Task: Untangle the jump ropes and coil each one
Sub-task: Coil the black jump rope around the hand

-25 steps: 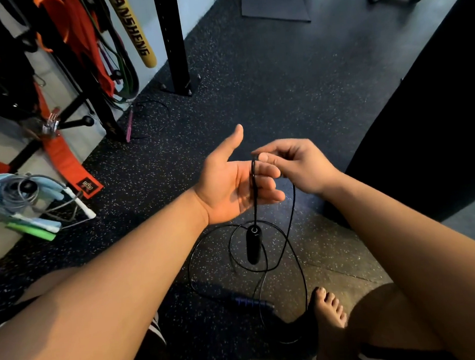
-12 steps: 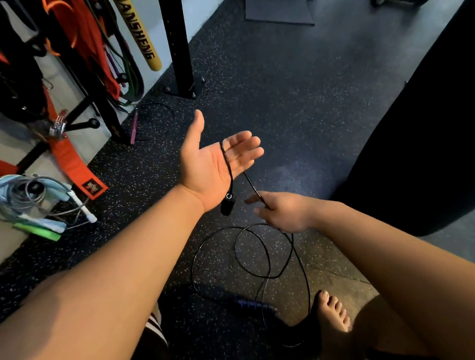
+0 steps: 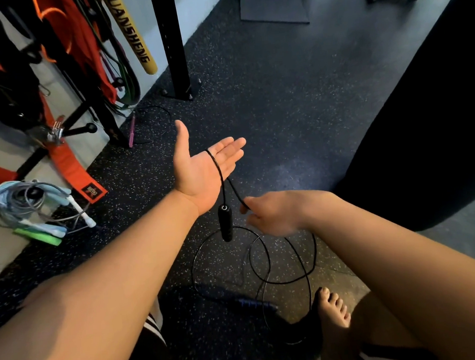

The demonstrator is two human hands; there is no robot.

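Observation:
A thin black jump rope (image 3: 216, 164) lies draped across the flat, upturned palm of my left hand (image 3: 202, 168), fingers straight. Its black handle (image 3: 225, 223) dangles below the wrist. My right hand (image 3: 271, 214) is lower and to the right, pinching the rope where it comes down off the left hand. The rest of the rope lies in loose loops (image 3: 262, 261) on the floor, running to a second dark handle (image 3: 251, 304) near my bare foot (image 3: 334, 318). A coiled bundle of pale ropes with white and green handles (image 3: 37, 209) lies at the left.
A rack with orange straps and resistance bands (image 3: 67, 51) stands at the left. A black steel post (image 3: 171, 45) rises behind it. Another thin rope with a purple handle (image 3: 131, 131) lies by the post. A big black punching bag (image 3: 420, 115) fills the right side.
My left hand opened flat and rose with the rope across its palm. My right hand dropped from the left fingers down along the rope, and the handle now hangs lower.

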